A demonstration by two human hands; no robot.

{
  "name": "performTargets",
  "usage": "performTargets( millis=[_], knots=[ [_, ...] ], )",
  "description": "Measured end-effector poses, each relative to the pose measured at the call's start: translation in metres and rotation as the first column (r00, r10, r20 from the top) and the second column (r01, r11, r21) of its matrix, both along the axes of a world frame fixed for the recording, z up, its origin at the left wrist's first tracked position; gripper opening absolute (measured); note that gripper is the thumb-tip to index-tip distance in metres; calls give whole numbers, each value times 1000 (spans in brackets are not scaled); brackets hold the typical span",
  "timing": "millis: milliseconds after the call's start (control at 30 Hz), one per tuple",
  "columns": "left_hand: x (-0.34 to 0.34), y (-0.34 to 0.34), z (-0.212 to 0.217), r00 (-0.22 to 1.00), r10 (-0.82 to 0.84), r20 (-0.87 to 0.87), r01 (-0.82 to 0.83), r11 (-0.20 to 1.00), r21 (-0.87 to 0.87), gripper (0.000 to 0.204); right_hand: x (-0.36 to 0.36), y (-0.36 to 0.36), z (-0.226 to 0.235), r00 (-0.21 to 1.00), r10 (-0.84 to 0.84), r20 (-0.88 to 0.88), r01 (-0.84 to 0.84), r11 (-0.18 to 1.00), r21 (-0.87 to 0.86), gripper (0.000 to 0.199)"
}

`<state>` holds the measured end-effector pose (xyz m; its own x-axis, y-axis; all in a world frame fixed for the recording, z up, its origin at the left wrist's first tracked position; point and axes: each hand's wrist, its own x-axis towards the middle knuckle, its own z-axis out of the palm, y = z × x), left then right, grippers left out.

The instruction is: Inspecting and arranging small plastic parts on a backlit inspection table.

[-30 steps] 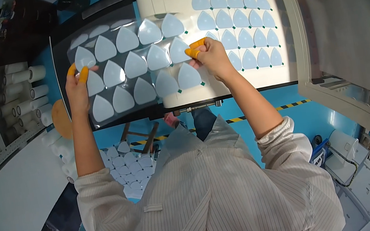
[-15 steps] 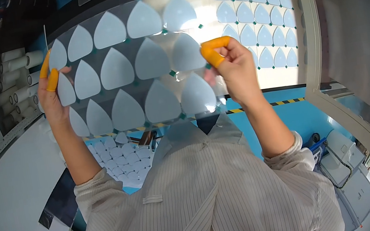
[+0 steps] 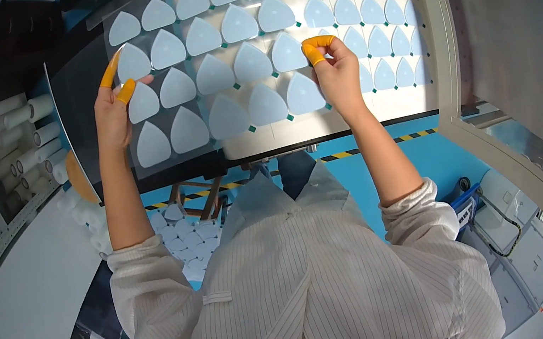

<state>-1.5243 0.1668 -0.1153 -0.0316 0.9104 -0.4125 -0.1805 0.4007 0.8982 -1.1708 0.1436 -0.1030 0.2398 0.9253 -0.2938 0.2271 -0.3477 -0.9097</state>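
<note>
Pale blue teardrop labels (image 3: 220, 77) sit in rows on a clear sheet (image 3: 208, 137) held up centre

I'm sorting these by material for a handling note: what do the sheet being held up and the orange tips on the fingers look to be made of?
The sheet looks like thin clear plastic film: the dark and lit surfaces behind show through it. It carries matte pale blue teardrop pads, perhaps foam or soft rubber; the view can't settle which. The orange finger cots look like thin latex or rubber, snug on the fingertips of the left hand and right hand.
</note>
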Motion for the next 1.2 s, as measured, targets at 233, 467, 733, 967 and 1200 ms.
performTargets(
  millis=[233, 467, 733, 967, 1200],
  knots=[
    [7, 13, -19, 999, -16, -48, 17, 1000, 16, 45, -3, 3, -29, 975, 33, 220, -33, 999, -2, 13],
    [8, 9, -33, 998, 38, -55, -41, 998, -48, 45, -7, 6, -27, 933, 60, 355, -43, 998, -56, 14],
    [-7, 10, -66, 989, -75, -125, 82, 995, 49, 42, -5, 9, -35, 866, 106, 489, -109, 994, -21, 21],
    [7, 10, -53, 807, 34, -589, -21, 999, 29, 28, -3, 13, -30, 775, 207, 597, -215, 975, -59, 23],
    [13, 3, -45, 680, 63, -730, -10, 997, 77, 29, 4, 15, -31, 683, 283, 673, -305, 948, -89, 20]
  ],
)
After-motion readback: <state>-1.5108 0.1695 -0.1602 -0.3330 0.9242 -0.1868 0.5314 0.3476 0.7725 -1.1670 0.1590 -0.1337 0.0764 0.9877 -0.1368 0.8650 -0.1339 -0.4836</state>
